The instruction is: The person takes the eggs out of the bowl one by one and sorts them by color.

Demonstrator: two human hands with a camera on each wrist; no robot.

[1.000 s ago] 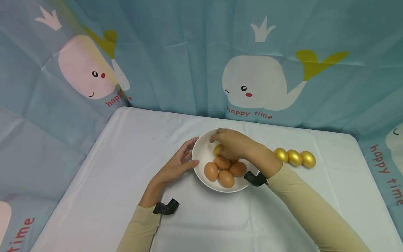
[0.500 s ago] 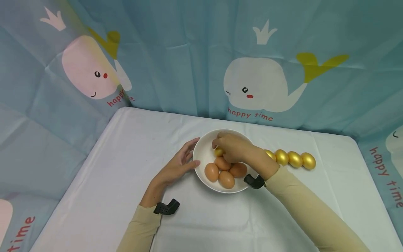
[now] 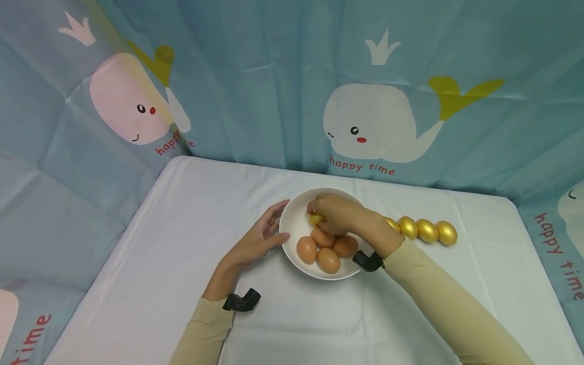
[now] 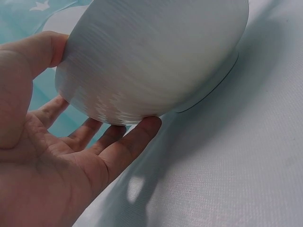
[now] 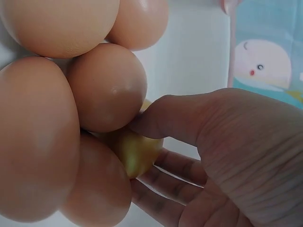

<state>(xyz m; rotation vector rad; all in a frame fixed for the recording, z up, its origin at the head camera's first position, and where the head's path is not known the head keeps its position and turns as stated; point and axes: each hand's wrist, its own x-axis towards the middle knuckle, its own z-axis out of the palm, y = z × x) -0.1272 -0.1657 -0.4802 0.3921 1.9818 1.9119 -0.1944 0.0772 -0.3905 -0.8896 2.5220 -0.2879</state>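
A white bowl (image 3: pixel 297 256) on the table holds several brown eggs (image 3: pixel 328 260) and at least one golden egg (image 3: pixel 316 219). My left hand (image 3: pixel 255 238) grips the bowl's left side, thumb at the rim and fingertips against the outer wall, as the left wrist view shows. Reaching into the bowl's far part, my right hand (image 3: pixel 337 213) pinches the golden egg. In the right wrist view the thumb presses over this golden egg (image 5: pixel 135 153), with the fingers around its other side. Brown eggs (image 5: pixel 109 90) crowd against it there.
Just right of the bowl, several golden eggs (image 3: pixel 427 231) lie in a row on the white tablecloth (image 3: pixel 219 203); the right forearm partly covers the nearest one. A blue curtain (image 3: pixel 274 101) with printed whales hangs behind the table's far edge.
My right hand's fingers have drawn in around the golden egg, and the arm has shifted slightly left, uncovering another golden egg in the row. My left hand stays on the bowl.
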